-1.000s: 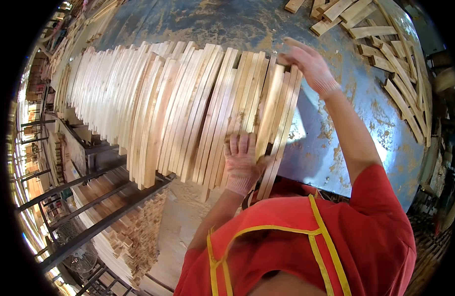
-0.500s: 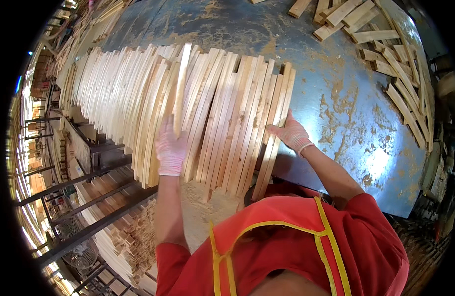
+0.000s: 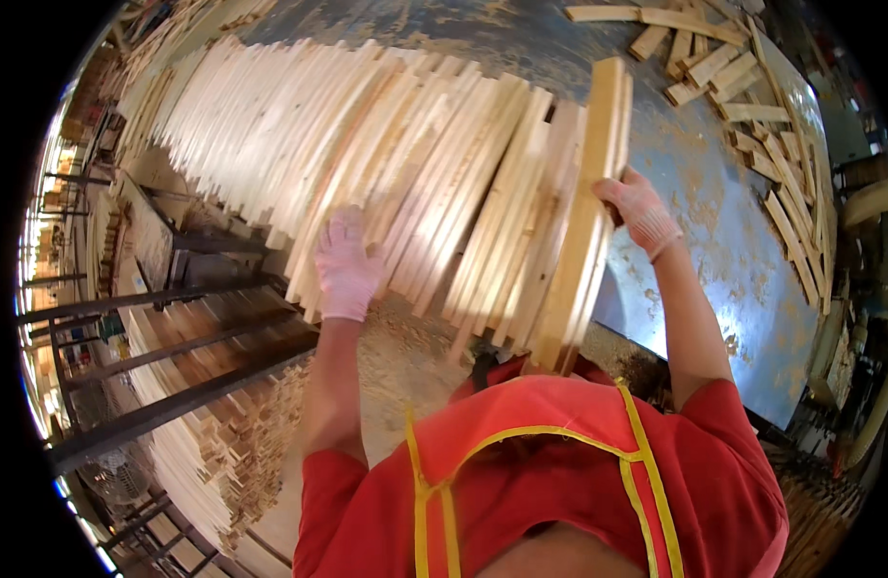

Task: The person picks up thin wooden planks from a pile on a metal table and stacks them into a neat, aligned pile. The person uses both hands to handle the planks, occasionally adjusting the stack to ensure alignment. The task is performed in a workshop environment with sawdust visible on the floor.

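A long row of pale wooden strips [image 3: 405,154] lies side by side across the metal table. My left hand [image 3: 349,268], in a light knitted glove, rests flat on the near part of the row with its fingers stretched out. At the row's right end, my right hand [image 3: 640,210], also gloved, has its fingers closed around the edge of a wooden strip [image 3: 581,217]. That strip is raised and tilted, with its broad face showing and another strip's edge right beside it. My right fingertips are partly hidden behind the wood.
The blue-grey metal table [image 3: 680,159] carries patches of sawdust. Loose wooden pieces [image 3: 718,72] lie scattered at the far right. Dark metal rails [image 3: 188,387] stand at the lower left, above a stack of cut wood [image 3: 237,462]. A fan [image 3: 116,477] is beside them.
My right hand has closed on the strip at the right end and turned it up. The light strip that stood up beside my left hand no longer stands out.
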Demonstrator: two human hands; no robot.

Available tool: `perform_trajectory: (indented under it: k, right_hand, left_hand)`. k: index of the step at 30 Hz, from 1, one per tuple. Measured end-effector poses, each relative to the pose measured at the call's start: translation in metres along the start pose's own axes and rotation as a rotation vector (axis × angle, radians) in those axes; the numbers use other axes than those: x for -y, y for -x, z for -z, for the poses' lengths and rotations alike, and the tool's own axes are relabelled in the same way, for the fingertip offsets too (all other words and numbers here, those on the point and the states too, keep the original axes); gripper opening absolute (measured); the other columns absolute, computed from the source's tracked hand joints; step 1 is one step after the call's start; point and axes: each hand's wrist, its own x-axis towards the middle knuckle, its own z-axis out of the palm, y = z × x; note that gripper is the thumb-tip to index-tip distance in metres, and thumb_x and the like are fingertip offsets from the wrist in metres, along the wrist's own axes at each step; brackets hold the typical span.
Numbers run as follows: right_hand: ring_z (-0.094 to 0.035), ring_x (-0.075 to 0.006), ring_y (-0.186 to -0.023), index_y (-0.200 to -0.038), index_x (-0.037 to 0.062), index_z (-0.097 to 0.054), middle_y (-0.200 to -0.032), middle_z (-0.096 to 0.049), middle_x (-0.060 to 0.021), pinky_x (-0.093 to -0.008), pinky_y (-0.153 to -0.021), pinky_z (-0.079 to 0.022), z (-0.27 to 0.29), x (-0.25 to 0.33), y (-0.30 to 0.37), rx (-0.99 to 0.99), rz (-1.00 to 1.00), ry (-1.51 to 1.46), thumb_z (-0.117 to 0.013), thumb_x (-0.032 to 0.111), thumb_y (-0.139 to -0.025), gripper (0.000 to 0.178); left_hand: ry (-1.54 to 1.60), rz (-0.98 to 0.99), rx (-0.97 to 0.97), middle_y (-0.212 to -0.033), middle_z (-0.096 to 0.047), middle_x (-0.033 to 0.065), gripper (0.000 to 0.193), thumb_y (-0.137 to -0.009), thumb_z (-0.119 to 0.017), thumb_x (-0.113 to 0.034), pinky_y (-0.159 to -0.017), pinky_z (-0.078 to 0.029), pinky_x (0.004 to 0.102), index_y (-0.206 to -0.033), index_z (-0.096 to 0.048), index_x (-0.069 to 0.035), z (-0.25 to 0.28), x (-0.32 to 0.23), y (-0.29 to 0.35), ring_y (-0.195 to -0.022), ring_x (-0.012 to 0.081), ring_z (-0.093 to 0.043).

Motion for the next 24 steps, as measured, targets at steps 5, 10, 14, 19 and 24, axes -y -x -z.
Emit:
perform_trajectory:
  k: [5,10,14,19,24]
  right_hand:
    - [-0.061,-0.0169,-0.071,-0.089,-0.0043,-0.067,-0.084,-0.066,-0.0077,-0.036,-0.065,-0.053,-0.155,0.052,-0.019,0.198,0.012,-0.113,-0.078,0.037,-0.086,0.043]
    - [-0.061,-0.0166,-0.068,-0.141,-0.0116,-0.042,-0.076,-0.066,-0.0129,-0.0353,-0.063,-0.054,-0.283,0.069,-0.006,0.298,-0.077,0.206,-0.073,0.031,-0.09,0.074]
    - [-0.052,-0.0131,-0.056,-0.144,-0.0162,-0.041,-0.069,-0.06,-0.0039,-0.0295,-0.049,-0.041,-0.25,0.039,0.002,0.525,0.108,-0.116,-0.073,0.028,-0.093,0.075]
    - [-0.046,-0.0095,-0.052,-0.163,-0.0117,-0.018,-0.071,-0.058,-0.0006,-0.0294,-0.048,-0.036,-0.235,0.042,0.008,0.545,-0.035,-0.163,-0.076,0.019,-0.096,0.094]
    - [-0.048,-0.0145,-0.056,-0.14,0.0007,-0.038,-0.084,-0.06,-0.01,-0.0326,-0.044,-0.034,-0.262,0.042,-0.023,0.444,-0.128,-0.258,-0.072,0.015,-0.099,0.055]
  left_hand:
    - [0.201,-0.093,-0.245,-0.162,-0.042,0.0149,0.078,-0.092,-0.076,-0.037,-0.12,-0.037,0.0544,-0.158,-0.044,-0.01,-0.002,0.04,0.062,-0.148,0.0369,-0.042]
    - [0.341,-0.163,-0.49,-0.144,-0.055,0.0233,0.073,-0.082,-0.084,-0.026,-0.111,-0.045,0.0555,-0.144,-0.055,-0.002,-0.019,0.093,0.108,-0.132,0.0461,-0.053]
    - [0.315,-0.08,-0.482,-0.143,-0.056,0.0234,0.071,-0.083,-0.082,-0.025,-0.11,-0.046,0.0532,-0.143,-0.055,0.002,-0.025,0.122,0.097,-0.131,0.0457,-0.054]
    - [0.284,0.097,-0.263,-0.156,-0.05,0.0218,0.075,-0.098,-0.065,-0.046,-0.121,-0.037,0.0476,-0.155,-0.047,0.0,-0.003,0.137,-0.024,-0.144,0.0403,-0.047]
    - [0.426,0.225,0.196,-0.173,-0.028,0.0174,0.085,-0.104,-0.043,-0.064,-0.132,-0.02,0.041,-0.167,-0.028,-0.009,0.016,0.097,-0.131,-0.162,0.0314,-0.02]
